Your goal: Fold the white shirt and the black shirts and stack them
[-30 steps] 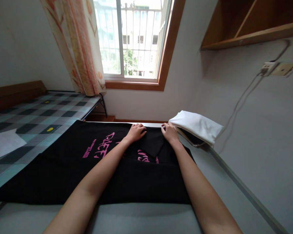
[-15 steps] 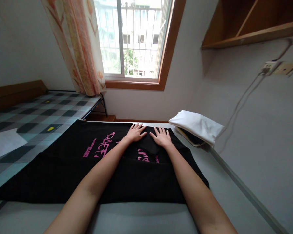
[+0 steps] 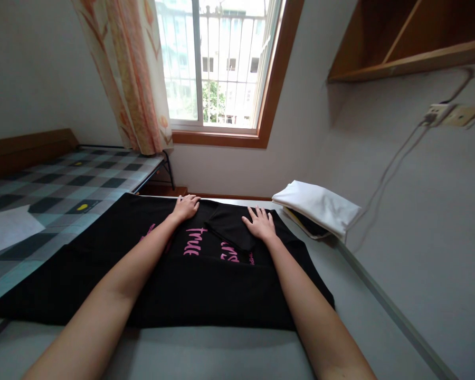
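Observation:
A black T-shirt (image 3: 206,295) with pink lettering lies spread on the pale table (image 3: 221,353), its near part folded over. One sleeve (image 3: 231,224) is laid inward across the print. My left hand (image 3: 186,207) rests near the shirt's far edge, left of that sleeve, with its fingers stretched over the cloth. Flat on the sleeve's right side lies my right hand (image 3: 260,223), fingers spread. Neither hand grips the fabric. My left forearm hides part of the lettering.
Folded white cloth (image 3: 316,205) lies on darker folded pieces at the table's far right, by the wall. On the left is a bed with a checked mattress (image 3: 103,174) and a white paper (image 3: 11,229). A power cord (image 3: 396,158) hangs along the right wall.
My left hand has moved left along the shirt's far edge, away from my right hand, uncovering the word "true" and more of the sleeve. My right hand has stayed nearly in place.

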Tool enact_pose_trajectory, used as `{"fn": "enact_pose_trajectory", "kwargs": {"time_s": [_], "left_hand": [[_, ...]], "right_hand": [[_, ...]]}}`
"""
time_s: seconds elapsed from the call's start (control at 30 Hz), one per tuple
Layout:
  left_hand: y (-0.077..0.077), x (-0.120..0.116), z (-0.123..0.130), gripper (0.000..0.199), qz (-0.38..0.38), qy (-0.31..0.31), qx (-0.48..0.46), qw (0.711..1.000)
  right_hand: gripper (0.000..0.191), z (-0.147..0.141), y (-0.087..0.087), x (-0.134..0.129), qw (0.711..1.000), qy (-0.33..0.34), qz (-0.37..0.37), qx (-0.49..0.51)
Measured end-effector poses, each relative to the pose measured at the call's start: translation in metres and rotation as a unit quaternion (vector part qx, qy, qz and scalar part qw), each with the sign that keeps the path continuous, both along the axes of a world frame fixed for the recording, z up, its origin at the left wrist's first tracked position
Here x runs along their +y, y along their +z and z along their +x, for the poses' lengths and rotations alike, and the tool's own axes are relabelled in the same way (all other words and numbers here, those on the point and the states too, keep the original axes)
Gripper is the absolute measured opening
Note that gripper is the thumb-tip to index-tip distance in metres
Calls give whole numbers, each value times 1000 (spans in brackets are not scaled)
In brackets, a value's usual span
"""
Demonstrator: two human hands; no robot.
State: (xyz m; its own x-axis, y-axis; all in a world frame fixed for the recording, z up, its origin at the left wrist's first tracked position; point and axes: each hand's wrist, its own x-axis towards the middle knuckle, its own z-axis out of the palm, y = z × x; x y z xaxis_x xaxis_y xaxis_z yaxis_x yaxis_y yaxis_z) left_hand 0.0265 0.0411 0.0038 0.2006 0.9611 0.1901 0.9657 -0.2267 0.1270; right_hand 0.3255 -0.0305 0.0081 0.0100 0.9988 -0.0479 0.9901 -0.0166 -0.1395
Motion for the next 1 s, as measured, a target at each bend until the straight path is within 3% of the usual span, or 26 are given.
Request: {"fn": "enact_pose_trajectory", "kwargs": {"time_s": [0.27,0.4,0.57,0.7,0.83,1.0], "left_hand": [[9,4,-103,55,-78,138,48,986],[15,-3,-137,52,-38,159,103,981],[32,-13,-168,47,13,178,209,962],[45,-20,-190,36,29,174,234,956],[56,-26,-208,33,22,153,220,963],[70,-33,-220,29,54,124,228,964]], "right_hand": [[69,1,-2,3,1000,3,3,-4],[68,0,-2,2,1000,2,9,-3],[58,-2,2,-2,996,1,84,-5],[47,14,6,1,983,-31,178,-21],[44,36,8,6,979,-84,182,-29],[34,49,11,8,978,-63,194,-46]]}}
